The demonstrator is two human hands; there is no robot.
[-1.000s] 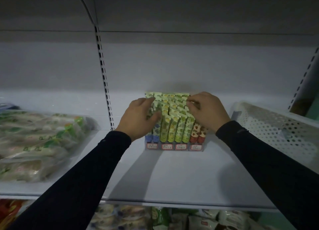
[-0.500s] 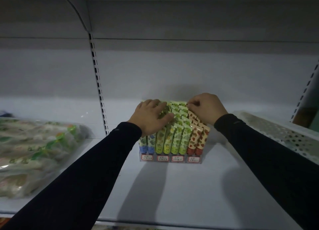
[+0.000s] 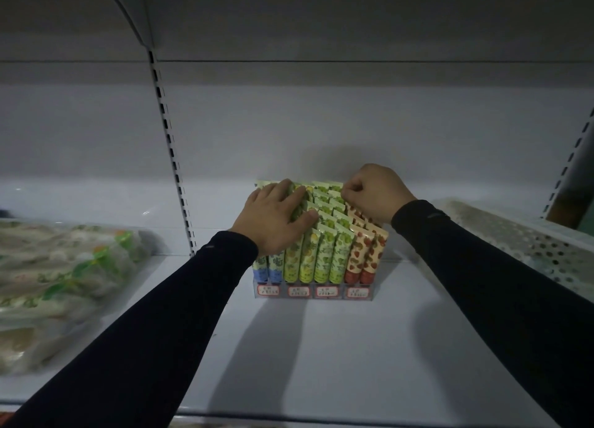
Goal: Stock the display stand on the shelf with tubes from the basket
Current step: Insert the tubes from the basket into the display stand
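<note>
Your left hand [image 3: 279, 217] lay flat on the tubes [image 3: 324, 231] while your right hand [image 3: 374, 192] pinched one in the full stand [image 3: 313, 291]; forcing it risked toppling neighbours.

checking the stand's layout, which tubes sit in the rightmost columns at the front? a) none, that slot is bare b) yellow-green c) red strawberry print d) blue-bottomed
c, the strawberry-print tubes fill the right end of the display stand, just below the right hand.
</note>
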